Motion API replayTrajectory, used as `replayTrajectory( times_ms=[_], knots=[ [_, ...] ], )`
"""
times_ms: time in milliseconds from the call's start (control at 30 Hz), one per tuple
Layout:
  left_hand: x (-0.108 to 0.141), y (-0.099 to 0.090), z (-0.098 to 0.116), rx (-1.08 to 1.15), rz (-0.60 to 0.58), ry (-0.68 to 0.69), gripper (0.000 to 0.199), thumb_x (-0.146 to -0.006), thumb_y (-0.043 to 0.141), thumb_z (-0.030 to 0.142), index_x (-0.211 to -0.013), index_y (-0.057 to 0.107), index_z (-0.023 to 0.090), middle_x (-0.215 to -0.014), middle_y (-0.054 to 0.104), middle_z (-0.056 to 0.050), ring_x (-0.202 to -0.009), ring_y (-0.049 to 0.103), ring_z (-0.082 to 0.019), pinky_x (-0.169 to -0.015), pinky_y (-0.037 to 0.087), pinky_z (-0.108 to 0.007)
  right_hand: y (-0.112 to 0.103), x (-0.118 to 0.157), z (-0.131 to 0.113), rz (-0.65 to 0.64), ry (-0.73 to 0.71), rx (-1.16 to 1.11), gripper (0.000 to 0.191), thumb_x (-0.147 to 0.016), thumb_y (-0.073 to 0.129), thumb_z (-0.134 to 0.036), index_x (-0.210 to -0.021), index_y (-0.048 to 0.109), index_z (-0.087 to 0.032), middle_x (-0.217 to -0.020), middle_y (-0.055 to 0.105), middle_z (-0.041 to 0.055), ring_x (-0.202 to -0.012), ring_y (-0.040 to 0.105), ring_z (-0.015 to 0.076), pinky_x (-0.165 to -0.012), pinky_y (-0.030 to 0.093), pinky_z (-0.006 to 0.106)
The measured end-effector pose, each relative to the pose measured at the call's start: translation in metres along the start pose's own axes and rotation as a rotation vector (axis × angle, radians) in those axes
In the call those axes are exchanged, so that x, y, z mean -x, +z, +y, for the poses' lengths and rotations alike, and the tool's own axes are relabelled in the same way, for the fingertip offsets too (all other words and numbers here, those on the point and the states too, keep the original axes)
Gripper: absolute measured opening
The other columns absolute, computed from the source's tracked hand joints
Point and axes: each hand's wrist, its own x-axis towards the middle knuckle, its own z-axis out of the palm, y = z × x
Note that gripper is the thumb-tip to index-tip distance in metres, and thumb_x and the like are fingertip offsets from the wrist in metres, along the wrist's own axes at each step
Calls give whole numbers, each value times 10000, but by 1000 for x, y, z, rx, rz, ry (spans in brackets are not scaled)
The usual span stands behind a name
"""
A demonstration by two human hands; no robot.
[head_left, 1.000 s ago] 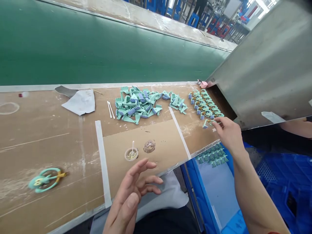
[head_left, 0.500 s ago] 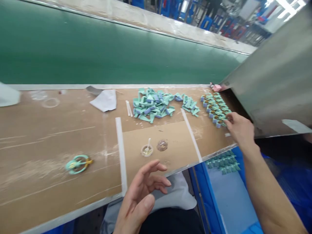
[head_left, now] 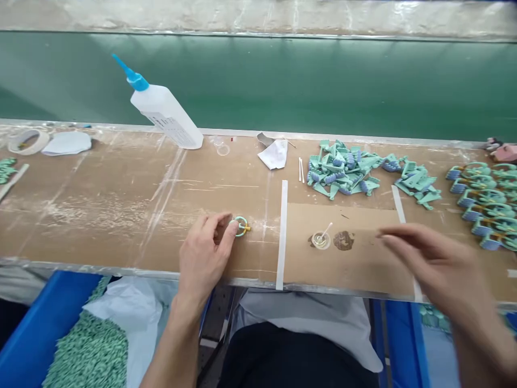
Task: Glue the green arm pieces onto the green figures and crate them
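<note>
My left hand (head_left: 208, 253) pinches a small mint-green ring-shaped plastic part (head_left: 242, 226) with a yellow tip, low over the brown tabletop; the fingers hide part of it. My right hand (head_left: 438, 264) hovers over the right side of the table, blurred by motion, its fingers stretched out and nothing visible in them. Between the hands stands a small clear cup (head_left: 321, 241) with a cotton swab (head_left: 328, 229) leaning in it. At the far right, assembled green, yellow and purple parts (head_left: 484, 210) lie in rows. Behind the cup is a heap of mint-green and purple pieces (head_left: 343, 167).
A white squeeze bottle (head_left: 169, 116) with a blue nozzle stands at the back left. White tape strips (head_left: 282, 237) cross the tabletop. Near the heap lie folded paper (head_left: 274, 155) and swabs (head_left: 301, 170). A blue bin (head_left: 28, 328) of green pieces sits below the front edge.
The view has swung left. My left hand has moved from the table's front edge onto the ring-shaped part and gripped it. My right hand has left the rows of parts, moving left.
</note>
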Motion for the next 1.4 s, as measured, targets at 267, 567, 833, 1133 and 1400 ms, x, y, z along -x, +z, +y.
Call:
replayTrajectory(
  times_ms=[267, 567, 833, 1133, 1400],
  knots=[
    [11, 10, 2, 162, -121, 59, 288, -1097, 837, 458, -1295, 824, 251, -1158, 825, -46, -940, 744, -245, -923, 590, -400, 89, -20, -66, -172, -150, -265, 221, -1177, 799, -430, -1080, 887, -252, -933, 786, 45, -734, 645, 212, -731, 517, 385],
    [34, 37, 34, 946, -247, -139, 360, -928, 1046, 338, -990, 711, 223, -1074, 803, -34, -1002, 782, -199, -898, 637, -292, 71, -8, -67, -344, -174, -310, 106, -1163, 837, -283, -1115, 929, -305, -1086, 894, 24, -890, 752, 220, -760, 517, 376],
    [53, 62, 64, 1307, -385, -343, 479, -879, 1129, 375, -1280, 915, 224, -1014, 829, -43, -837, 735, -149, -754, 637, -242, 71, -16, -67, -246, -304, -145, 167, -1171, 824, -243, -1040, 920, -285, -1023, 862, 22, -930, 781, 222, -827, 537, 380],
    [61, 73, 76, 1438, -369, -363, 287, -1026, 1011, 457, -1167, 967, 211, -971, 815, -54, -814, 730, -150, -782, 650, -276, 47, -7, -67, -194, -268, -118, 150, -1168, 844, -282, -1027, 895, -281, -994, 837, -1, -792, 676, 185, -721, 498, 371],
    [62, 74, 76, 1399, -350, -296, 231, -1054, 969, 437, -1109, 972, 212, -976, 783, -51, -810, 707, -159, -759, 622, -286, 36, -5, -75, -309, -389, -2, 149, -1230, 739, -216, -1157, 854, -277, -1125, 857, 12, -1006, 787, 216, -858, 569, 367]
  ],
)
